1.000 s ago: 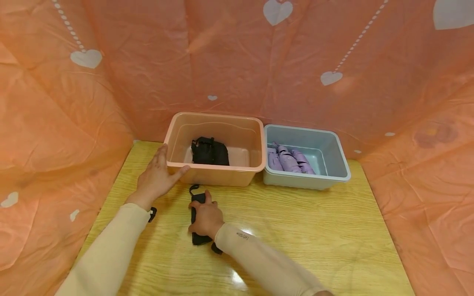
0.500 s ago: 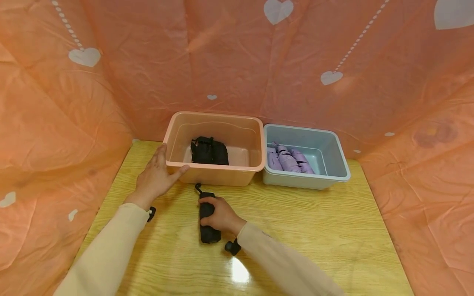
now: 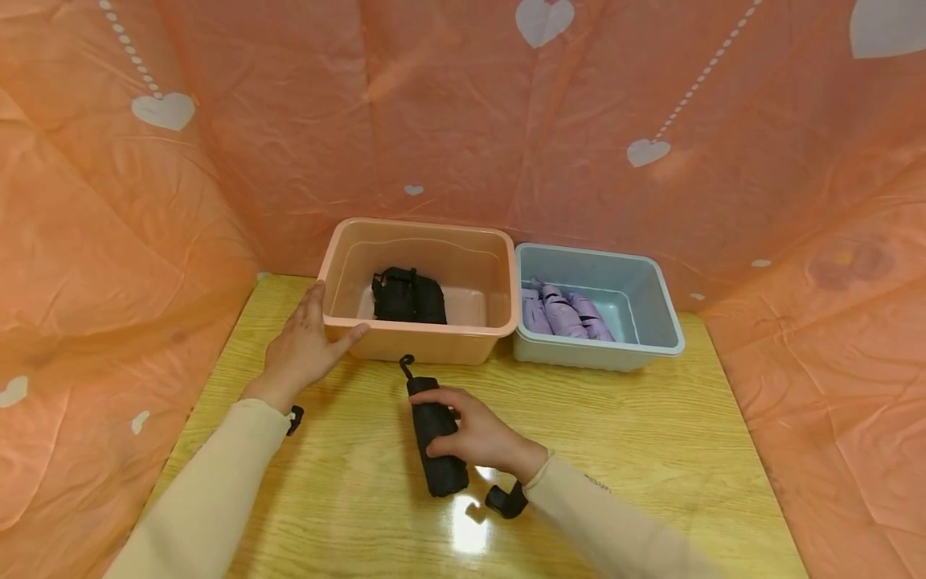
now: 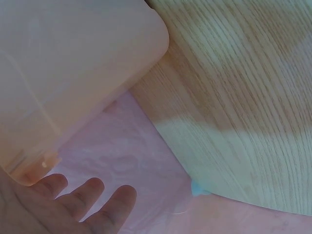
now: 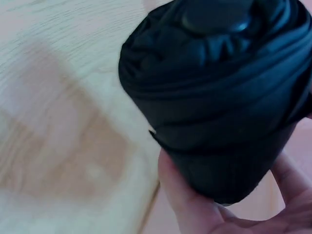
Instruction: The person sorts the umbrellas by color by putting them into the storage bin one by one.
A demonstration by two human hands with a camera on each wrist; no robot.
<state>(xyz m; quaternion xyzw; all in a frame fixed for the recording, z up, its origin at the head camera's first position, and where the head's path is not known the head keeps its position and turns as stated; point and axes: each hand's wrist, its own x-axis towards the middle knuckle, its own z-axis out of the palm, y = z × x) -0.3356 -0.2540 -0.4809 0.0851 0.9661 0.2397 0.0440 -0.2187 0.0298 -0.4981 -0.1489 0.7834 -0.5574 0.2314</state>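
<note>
A folded black umbrella [image 3: 428, 430] with a wrist strap at its far end is held in my right hand [image 3: 481, 434], above the wooden table in front of the peach bin [image 3: 427, 326]. In the right wrist view the umbrella's rolled fabric [image 5: 219, 102] fills the middle, with thumb and fingers around it. My left hand [image 3: 300, 350] rests on the bin's front left corner, thumb at the front rim and fingers along the left side. The left wrist view shows those fingers [image 4: 109, 207] nearly straight and spread. Inside the bin lie black umbrellas [image 3: 408, 299], partly hidden by the front wall.
A light blue bin [image 3: 600, 354] stands against the peach bin's right side, holding several purple rolled bundles [image 3: 563, 314]. Behind and beside the table [image 3: 615, 450] hangs an orange sheet [image 3: 448, 112] with white hearts.
My right hand has closed around the black umbrella, raised it and drawn it to the right and toward me. The left hand has stayed at the peach bin.
</note>
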